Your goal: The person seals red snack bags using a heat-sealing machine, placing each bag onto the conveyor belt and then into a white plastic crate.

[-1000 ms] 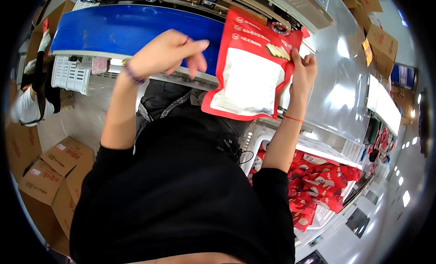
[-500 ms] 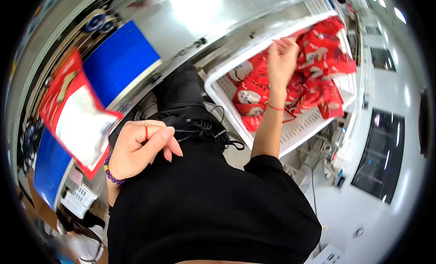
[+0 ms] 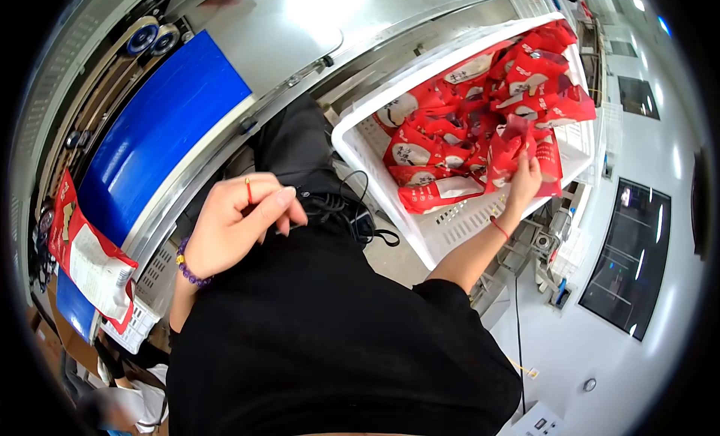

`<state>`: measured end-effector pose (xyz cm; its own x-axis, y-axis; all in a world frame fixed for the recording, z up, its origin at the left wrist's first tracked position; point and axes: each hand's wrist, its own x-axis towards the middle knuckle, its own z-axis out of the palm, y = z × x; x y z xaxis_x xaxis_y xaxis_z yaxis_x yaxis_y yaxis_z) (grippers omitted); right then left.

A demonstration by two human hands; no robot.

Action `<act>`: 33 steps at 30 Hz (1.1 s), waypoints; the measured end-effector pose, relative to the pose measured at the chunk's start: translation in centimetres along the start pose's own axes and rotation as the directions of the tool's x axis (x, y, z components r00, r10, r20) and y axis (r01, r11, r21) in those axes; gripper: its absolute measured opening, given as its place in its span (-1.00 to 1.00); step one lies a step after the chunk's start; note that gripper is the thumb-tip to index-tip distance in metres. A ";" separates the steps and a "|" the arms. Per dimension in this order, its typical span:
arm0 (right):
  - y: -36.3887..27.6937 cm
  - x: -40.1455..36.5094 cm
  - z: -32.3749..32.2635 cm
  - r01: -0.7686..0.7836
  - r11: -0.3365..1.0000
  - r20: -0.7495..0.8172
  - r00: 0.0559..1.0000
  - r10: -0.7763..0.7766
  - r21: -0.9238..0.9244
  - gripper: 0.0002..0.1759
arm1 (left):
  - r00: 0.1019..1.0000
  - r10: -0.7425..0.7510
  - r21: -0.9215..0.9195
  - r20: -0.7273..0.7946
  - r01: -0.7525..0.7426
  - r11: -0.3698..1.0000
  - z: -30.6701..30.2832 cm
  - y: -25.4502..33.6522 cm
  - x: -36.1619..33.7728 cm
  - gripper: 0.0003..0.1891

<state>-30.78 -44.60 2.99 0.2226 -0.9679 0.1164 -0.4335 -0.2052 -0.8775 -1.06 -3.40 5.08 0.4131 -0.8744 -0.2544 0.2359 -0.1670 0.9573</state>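
My right hand (image 3: 527, 182) is in the white plastic crate (image 3: 442, 245). Its fingers pinch the edge of a red pouch (image 3: 508, 149) that stands among other pouches. Several red printed pouches (image 3: 412, 152) lie in rows inside this crate. In front of my torso, my left hand (image 3: 236, 224) hangs in the air with its fingers curled in loosely, and nothing shows in it. To its left, a red pouch with a white back panel (image 3: 97, 267) lies over the blue conveyor belt (image 3: 161, 136), apart from the hand.
A metal work surface (image 3: 259, 31) runs along the top, beside the belt. Rollers (image 3: 142, 38) line its far side. A second white crate (image 3: 154, 286) sits below the belt at left. Another person (image 3: 139, 398) is at the lower left. A dark window (image 3: 626, 256) is at right.
My right hand has moved down and right across the crate onto a pouch. On the belt, the pouch has travelled down and left, away from my left hand, which stays curled.
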 end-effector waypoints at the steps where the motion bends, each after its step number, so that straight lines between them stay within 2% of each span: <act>1: -3.0 -1.8 1.8 -0.006 0.981 0.055 0.998 -0.005 0.194 -0.83 | 1.000 0.024 0.018 -0.009 -0.024 1.000 -0.3 -0.4 -0.1 -0.81; 2: -3.7 -2.1 2.1 -0.021 0.978 0.058 0.998 0.009 0.210 -0.82 | 0.999 0.050 0.037 -0.006 -0.050 0.998 -0.4 -0.4 0.3 -0.86; 3: -6.0 -3.2 3.2 -0.086 0.927 0.206 0.979 0.010 0.366 -0.81 | 0.972 0.224 0.259 -0.069 -0.199 0.945 0.1 -0.1 1.0 -0.74; 4: -8.9 -4.8 4.3 -0.165 0.851 0.341 0.940 -0.017 0.498 -0.79 | 0.968 0.252 0.266 -0.001 -0.242 0.933 -0.1 -0.8 1.3 -0.48; 5: -11.2 -6.7 5.6 -0.174 0.816 0.203 0.977 0.071 0.552 -0.77 | 0.942 0.333 0.312 0.036 -0.327 0.892 0.8 -0.9 2.5 -0.37; 6: -12.2 -7.7 8.8 -0.211 0.762 0.144 0.977 0.155 0.612 -0.75 | 0.917 0.399 0.388 0.006 -0.370 0.844 1.2 -1.0 2.5 -0.26; 7: -11.1 -8.6 10.4 -0.154 0.754 0.234 0.972 0.001 0.638 -0.72 | 0.917 0.398 0.435 0.003 -0.360 0.826 0.7 -1.2 2.1 -0.17; 8: -12.2 -8.8 10.1 -0.364 0.619 0.486 0.873 -0.034 0.696 -0.69 | 0.918 0.393 0.463 0.046 -0.368 0.806 1.2 -0.8 2.5 -0.07; 9: -13.7 -12.0 14.0 -0.271 0.717 0.534 0.829 -0.165 0.642 -0.61 | 0.891 0.448 0.423 -0.071 -0.380 0.823 2.1 -1.2 2.8 -0.04; 10: -14.0 -12.7 16.8 -0.539 0.539 0.742 0.609 -0.281 0.647 -0.55 | 0.855 0.499 0.354 -0.145 -0.426 0.833 2.7 -1.8 3.3 0.00; 11: -15.7 -13.7 17.1 -0.552 0.571 0.792 0.477 -0.380 0.607 -0.55 | 0.813 0.554 0.432 -0.178 -0.442 0.786 2.5 -1.8 3.2 -0.08; 12: -16.8 -16.7 20.3 -0.596 0.497 0.776 0.477 -0.414 0.631 -0.59 | 0.810 0.454 0.331 -0.373 -0.341 0.880 1.7 -1.6 3.5 -0.30; 13: -19.3 -18.7 21.2 -0.417 0.687 0.766 0.551 -0.330 0.595 -0.54 | 0.738 0.513 0.368 -0.439 -0.373 0.851 1.2 -1.8 3.5 -0.37; 14: -20.0 -19.5 21.3 -0.426 0.662 0.748 0.578 -0.325 0.617 -0.65 | 0.666 0.573 0.397 -0.477 -0.419 0.817 0.8 -2.1 3.4 -0.44; 15: -20.7 -19.7 22.2 -0.137 0.667 0.670 0.321 -0.669 0.732 -0.71 | 0.611 0.581 0.317 -0.538 -0.492 0.811 -1.5 -3.4 1.3 -0.48; 16: -21.1 -18.3 22.3 0.125 0.519 0.526 -0.022 -0.850 0.845 -0.76 | 0.589 0.535 0.284 -0.606 -0.468 0.837 -2.0 -4.2 1.3 -0.49; 17: -21.3 -17.4 21.4 0.140 0.595 0.601 0.000 -0.799 0.791 -0.84 | 0.672 0.430 0.116 -0.602 -0.460 0.880 -1.7 -3.9 1.7 -0.50; 18: -19.7 -16.4 21.0 0.241 0.526 0.427 0.364 -0.828 0.815 -0.65 | 0.731 0.332 -0.054 -0.596 -0.450 0.892 -2.1 -3.8 1.2 -0.50; 20: -20.6 -16.7 23.5 0.443 0.610 0.312 0.577 -0.755 0.656 -0.34 | 0.715 0.340 -0.104 -0.610 -0.498 0.861 -3.5 -4.1 -0.3 -0.49; 22: -21.4 -17.9 23.7 0.278 0.679 0.432 0.596 -0.677 0.680 -0.30 | 0.757 0.375 -0.002 -0.536 -0.445 0.895 -3.7 -3.6 -1.5 -0.46; 23: -19.2 -18.0 23.1 0.164 0.886 0.753 0.473 -0.457 0.435 -0.39 | 0.663 0.541 0.277 -0.517 -0.469 0.839 -3.2 -3.5 -1.6 -0.44; 24: -19.5 -18.0 22.9 0.074 0.917 0.802 0.460 -0.380 0.392 -0.48 | 0.704 0.543 0.333 -0.457 -0.430 0.839 -3.5 -3.5 -1.7 -0.41; 25: -19.1 -18.2 23.1 0.026 0.924 0.800 0.490 -0.345 0.382 -0.50 | 0.794 0.428 0.075 -0.432 -0.441 0.894 -3.6 -3.4 -2.1 -0.38; 26: -18.4 -18.1 23.5 -0.019 0.928 0.801 0.510 -0.312 0.373 -0.52 | 0.869 0.321 -0.186 -0.377 -0.411 0.893 -3.7 -3.2 -2.3 -0.36; 27: -17.6 -17.8 23.5 -0.018 0.927 0.801 0.510 -0.313 0.373 -0.52 | 0.839 0.379 -0.177 -0.391 -0.472 0.863 -3.6 -3.4 -2.1 -0.44; 28: -16.6 -17.1 23.4 -0.039 0.916 0.800 0.503 -0.326 0.398 -0.53 | 0.837 0.377 -0.176 -0.397 -0.472 0.864 -3.9 -3.6 -2.1 -0.44; 30: -15.7 -16.6 24.0 -0.069 0.905 0.805 0.488 -0.337 0.421 -0.53 | 0.820 0.472 -0.211 -0.324 -0.549 0.808 -5.3 -4.0 -1.9 -0.59; 31: -15.6 -16.4 24.5 -0.143 0.856 0.742 0.582 -0.333 0.497 -0.60 | 0.788 0.480 -0.129 -0.385 -0.561 0.818 -5.4 -3.6 -1.6 -0.77; 32: -15.3 -16.0 25.1 -0.212 0.795 0.681 0.664 -0.310 0.569 -0.66 | 0.784 0.417 -0.184 -0.460 -0.543 0.819 -6.3 -4.0 -0.7 -0.81; 33: -14.3 -15.5 25.2 -0.200 0.799 0.675 0.669 -0.311 0.567 -0.70 | 0.790 0.396 -0.229 -0.469 -0.542 0.809 -6.5 -4.3 -0.5 -0.80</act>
<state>-6.00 -23.04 1.99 0.8730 -0.4863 0.0372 0.1043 0.1116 -0.9883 3.46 0.75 0.22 0.8321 -0.5429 0.1138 0.1685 0.4428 0.8807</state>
